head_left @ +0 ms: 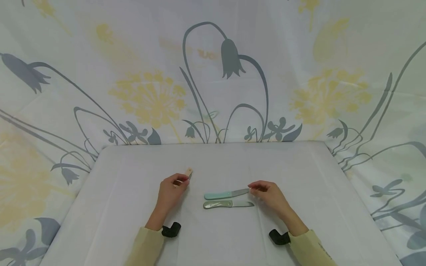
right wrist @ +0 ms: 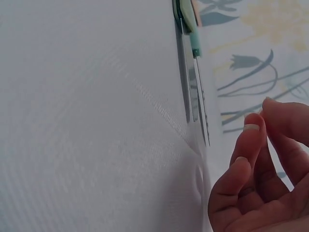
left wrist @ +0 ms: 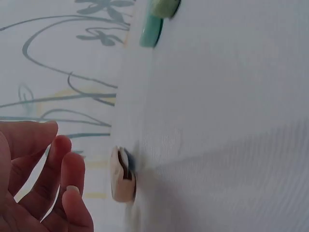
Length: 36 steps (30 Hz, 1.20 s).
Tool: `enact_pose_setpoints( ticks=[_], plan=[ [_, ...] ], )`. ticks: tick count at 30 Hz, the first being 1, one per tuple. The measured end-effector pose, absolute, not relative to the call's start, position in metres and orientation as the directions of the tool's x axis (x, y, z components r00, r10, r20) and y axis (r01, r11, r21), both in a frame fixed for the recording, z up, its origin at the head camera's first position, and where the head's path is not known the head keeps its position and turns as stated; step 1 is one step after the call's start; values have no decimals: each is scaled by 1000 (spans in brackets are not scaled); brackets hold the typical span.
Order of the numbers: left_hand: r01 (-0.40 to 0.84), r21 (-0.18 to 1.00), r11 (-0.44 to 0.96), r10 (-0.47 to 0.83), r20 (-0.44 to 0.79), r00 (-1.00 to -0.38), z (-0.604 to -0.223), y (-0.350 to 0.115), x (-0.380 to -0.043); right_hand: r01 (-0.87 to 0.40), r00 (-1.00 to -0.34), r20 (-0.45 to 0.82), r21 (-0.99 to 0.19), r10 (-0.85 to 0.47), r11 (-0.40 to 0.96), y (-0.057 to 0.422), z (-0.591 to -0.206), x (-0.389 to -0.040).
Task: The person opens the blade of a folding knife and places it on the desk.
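Note:
Two knives lie side by side on the white-covered table, blades toward the right. The farther one is a mint-handled knife [head_left: 217,195]; its blade edge looks serrated in the right wrist view. Nearer to me is a green-handled knife [head_left: 217,204]. My right hand [head_left: 269,195] hovers by the mint knife's blade tip, thumb and fingertip together with nothing between them. At the left, my left hand [head_left: 171,190] is beside a small beige folding knife [head_left: 189,172]. The left wrist view shows a gap between those loosely bent fingers and the beige knife [left wrist: 123,186].
The table [head_left: 213,240] has a smooth white cover. A curtain [head_left: 213,92] with grey and yellow flowers surrounds its back and sides. Black camera mounts [head_left: 171,229] sit at both wrists, by the yellowish sleeves [head_left: 144,245].

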<state>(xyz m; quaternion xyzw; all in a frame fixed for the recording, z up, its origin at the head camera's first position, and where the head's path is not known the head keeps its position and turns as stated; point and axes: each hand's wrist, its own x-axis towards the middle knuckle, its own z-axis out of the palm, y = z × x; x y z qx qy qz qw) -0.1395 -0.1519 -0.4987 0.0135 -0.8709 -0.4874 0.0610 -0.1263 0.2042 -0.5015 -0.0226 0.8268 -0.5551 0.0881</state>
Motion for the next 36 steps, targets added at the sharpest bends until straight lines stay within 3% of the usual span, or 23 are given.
enact_pose_setpoints(
  ticks=[10, 22, 36],
  plan=[
    [-122, 755, 644, -157, -25, -987, -504, -170, -144, 98, -982, -145, -943, -125, 319, 199, -502, -119],
    [-113, 714, 691, -97, -62, -993, -503, -169, -145, 89, -977, -140, -953, -162, 289, 189, -493, -121],
    [-36, 732, 680, -4, -45, -999, -505, -158, -145, -37, -943, -108, -906, -316, 421, 128, -491, -159]
  ],
)
